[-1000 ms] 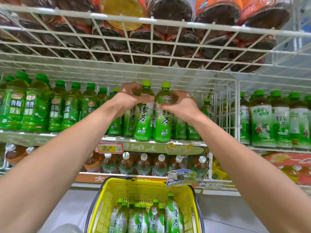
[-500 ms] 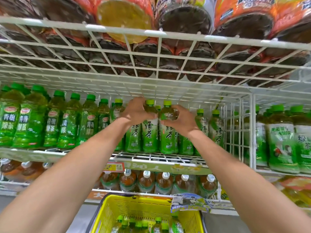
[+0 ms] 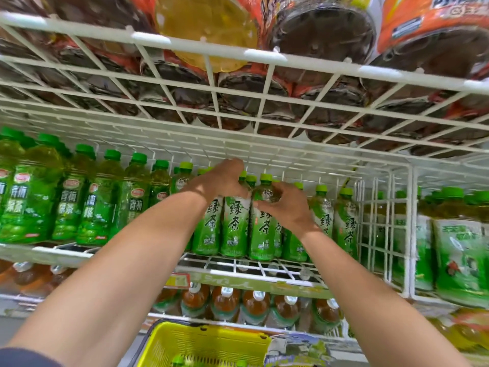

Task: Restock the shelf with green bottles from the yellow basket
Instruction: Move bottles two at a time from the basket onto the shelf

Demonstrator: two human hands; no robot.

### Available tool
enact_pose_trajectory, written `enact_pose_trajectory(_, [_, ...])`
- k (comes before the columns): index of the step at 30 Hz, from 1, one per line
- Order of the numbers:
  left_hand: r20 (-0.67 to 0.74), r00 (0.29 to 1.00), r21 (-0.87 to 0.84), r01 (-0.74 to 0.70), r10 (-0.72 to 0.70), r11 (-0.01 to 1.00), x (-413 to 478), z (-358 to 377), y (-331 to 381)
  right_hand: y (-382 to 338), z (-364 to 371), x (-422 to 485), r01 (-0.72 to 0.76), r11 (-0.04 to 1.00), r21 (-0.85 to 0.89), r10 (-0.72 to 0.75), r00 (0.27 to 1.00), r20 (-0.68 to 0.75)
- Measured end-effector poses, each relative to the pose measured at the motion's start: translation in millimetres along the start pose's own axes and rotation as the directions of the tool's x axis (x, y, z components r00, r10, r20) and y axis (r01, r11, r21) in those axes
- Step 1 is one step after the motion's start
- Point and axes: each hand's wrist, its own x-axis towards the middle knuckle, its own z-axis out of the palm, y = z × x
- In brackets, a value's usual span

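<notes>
white wire rack hangs close above both hands, each clamped on green bottles.

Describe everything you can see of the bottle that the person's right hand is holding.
The bottle is clear plastic with a light-green cap and a green-and-white label bearing dark characters. It stands upright on the white wire shelf, close beside a matching bottle. The right hand curls round its shoulder.

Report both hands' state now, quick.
Left hand: grips a bottle near its cap.
Right hand: grips the next bottle near its cap.
</notes>
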Motion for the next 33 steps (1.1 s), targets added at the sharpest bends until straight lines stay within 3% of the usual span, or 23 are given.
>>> enact_pose_trajectory(8, [-0.008, 0.999, -0.003, -0.031, 0.031, 1.0, 7, 6, -6, 4, 8, 0, -0.041, 0.999, 0.003, 0.042, 0.997, -0.072])
enact_pose_trajectory(13, [-0.021, 0.999, -0.004, -0.05, 0.05, 0.999, -2, 9, -6, -4, 3, -2, -0.042, 0.996, -0.077, 0.04, 0.999, -0.029])
enact_pose_trajectory(20, [-0.043, 0.993, 0.13, -0.099, 0.106, 0.987, -23, 2, -2, -9, -9, -4, 0.012, 0.983, -0.182, 0.001, 0.998, 0.071])
enact_pose_trajectory(27, [0.004, 0.999, 0.317, -0.049, 0.051, 0.947, -56, -15, -2, -34, -38, -21, 0.212, 0.809, -0.549, -0.109, 0.971, 0.215])
enact_pose_trajectory(33, [0.049, 0.999, 0.438, -0.017, -0.005, 0.899, -111, -19, 31, -55, -50, -58, 0.26, 0.724, -0.639, -0.053, 0.945, 0.324])
